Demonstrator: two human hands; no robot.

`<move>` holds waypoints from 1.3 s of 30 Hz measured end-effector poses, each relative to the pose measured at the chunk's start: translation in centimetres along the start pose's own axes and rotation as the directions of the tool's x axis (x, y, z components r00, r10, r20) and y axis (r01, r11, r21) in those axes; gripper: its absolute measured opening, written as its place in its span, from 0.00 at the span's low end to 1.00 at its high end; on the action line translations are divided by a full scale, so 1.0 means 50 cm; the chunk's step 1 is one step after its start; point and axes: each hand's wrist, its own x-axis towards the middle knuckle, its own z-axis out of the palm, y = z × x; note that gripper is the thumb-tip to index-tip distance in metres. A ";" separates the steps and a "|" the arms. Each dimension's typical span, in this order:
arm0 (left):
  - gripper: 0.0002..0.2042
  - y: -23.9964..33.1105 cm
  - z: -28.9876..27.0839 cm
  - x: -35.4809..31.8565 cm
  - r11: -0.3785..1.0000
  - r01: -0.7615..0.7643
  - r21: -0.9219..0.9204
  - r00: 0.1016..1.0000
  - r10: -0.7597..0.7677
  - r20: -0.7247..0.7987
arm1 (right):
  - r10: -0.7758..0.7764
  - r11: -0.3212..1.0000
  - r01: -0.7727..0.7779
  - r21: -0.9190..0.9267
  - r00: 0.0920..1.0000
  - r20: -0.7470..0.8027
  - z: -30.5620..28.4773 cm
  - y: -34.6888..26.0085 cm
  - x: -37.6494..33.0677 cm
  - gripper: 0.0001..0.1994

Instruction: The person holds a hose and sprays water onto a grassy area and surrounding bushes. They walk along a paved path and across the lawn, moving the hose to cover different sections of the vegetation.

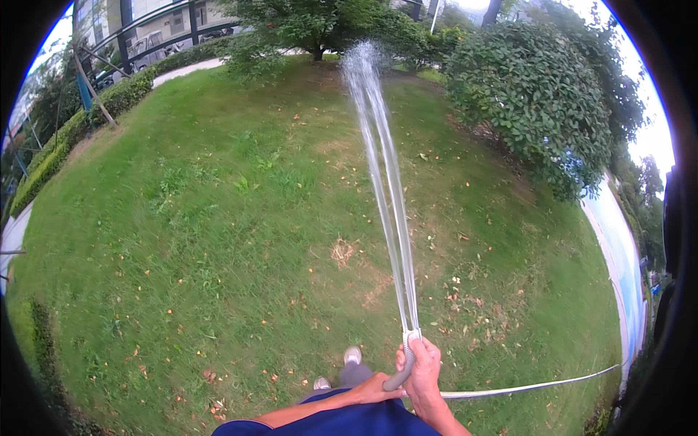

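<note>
My right hand (pixel 423 369) grips the end of a grey hose (pixel 402 368) near the bottom middle of the head view. My left hand (pixel 375 390) holds the same hose just below and left of it. A long jet of water (pixel 385 189) shoots forward from the hose tip and breaks into spray far up the lawn (pixel 218 218). The rest of the hose (pixel 531 387) trails off to the right across the grass. My shoes (pixel 352 356) show just beyond my hands.
A large round bush (pixel 538 94) stands at the right and a tree (pixel 316 29) at the far end. A clipped hedge (pixel 65 138) lines the left edge, with a building behind it. A paved path (pixel 618 254) runs along the right.
</note>
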 end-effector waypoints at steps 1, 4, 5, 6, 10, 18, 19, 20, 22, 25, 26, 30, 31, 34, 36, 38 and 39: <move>0.19 0.005 -0.036 0.002 1.000 -0.015 -0.020 1.000 0.015 -0.019 | 0.014 1.000 -0.014 0.016 1.000 0.020 0.020 0.005 0.029 0.10; 0.17 -0.003 -0.148 0.021 0.997 -0.024 -0.067 0.994 0.016 -0.104 | 0.055 0.995 -0.061 0.077 0.995 0.081 0.096 0.019 0.124 0.11; 0.16 -0.026 -0.187 0.030 0.997 0.000 -0.073 0.989 -0.011 -0.150 | 0.063 0.994 -0.072 0.076 0.991 0.116 0.123 0.025 0.161 0.11; 0.15 -0.038 -0.229 0.038 0.997 0.023 -0.080 0.980 -0.038 -0.194 | 0.069 0.994 -0.081 0.076 0.986 0.150 0.148 0.033 0.200 0.11; 0.17 0.027 -0.411 0.064 0.965 0.259 -0.050 0.917 -0.262 -0.300 | 0.141 0.983 -0.168 0.072 0.948 0.285 0.265 0.035 0.356 0.12; 0.18 0.070 -0.672 0.149 0.936 0.295 -0.193 0.881 -0.345 -0.323 | 0.205 0.977 -0.211 -0.024 0.909 0.363 0.472 0.003 0.590 0.11; 0.18 0.073 -0.698 0.160 0.948 0.249 -0.198 0.885 -0.306 -0.351 | 0.201 0.978 -0.205 -0.024 0.917 0.345 0.494 -0.002 0.611 0.11; 0.17 0.081 -0.720 0.169 0.955 0.208 -0.211 0.884 -0.276 -0.378 | 0.207 0.978 -0.209 -0.028 0.923 0.323 0.514 0.002 0.632 0.11; 0.16 0.086 -0.784 0.187 0.965 0.146 -0.217 0.889 -0.224 -0.399 | 0.181 0.981 -0.192 0.005 0.934 0.309 0.560 0.011 0.681 0.11; 0.16 0.068 -0.911 0.196 0.974 0.156 -0.162 0.925 -0.202 -0.322 | 0.147 0.988 -0.155 0.010 0.951 0.273 0.653 0.030 0.750 0.11; 0.16 0.080 -0.959 0.196 0.973 0.168 -0.158 0.928 -0.210 -0.308 | 0.147 0.989 -0.148 -0.016 0.953 0.265 0.683 0.046 0.775 0.11; 0.17 0.043 -1.112 0.190 0.984 0.020 -0.179 0.955 -0.072 -0.288 | 0.104 0.994 -0.098 -0.042 0.981 0.163 0.848 0.084 0.854 0.11; 0.18 0.040 -1.171 0.192 0.982 -0.053 -0.180 0.949 -0.006 -0.314 | 0.052 0.998 -0.047 -0.040 0.986 0.156 0.894 0.097 0.883 0.11; 0.19 0.036 -1.336 0.182 0.985 -0.053 -0.167 0.979 0.017 -0.205 | -0.049 0.998 0.053 -0.043 0.996 0.078 1.023 0.135 0.933 0.11; 0.19 0.052 -1.429 0.146 0.985 -0.021 -0.170 0.989 -0.004 -0.148 | -0.080 0.995 0.083 -0.047 0.995 0.058 1.110 0.150 0.965 0.11; 0.20 0.102 -1.524 0.115 0.991 -0.009 -0.137 0.985 -0.015 -0.170 | -0.087 0.995 0.089 -0.045 0.995 0.050 1.209 0.142 0.983 0.11; 0.20 0.114 -1.567 0.106 0.992 -0.011 -0.122 0.988 -0.008 -0.155 | -0.089 0.995 0.091 -0.041 0.995 0.044 1.254 0.137 0.994 0.12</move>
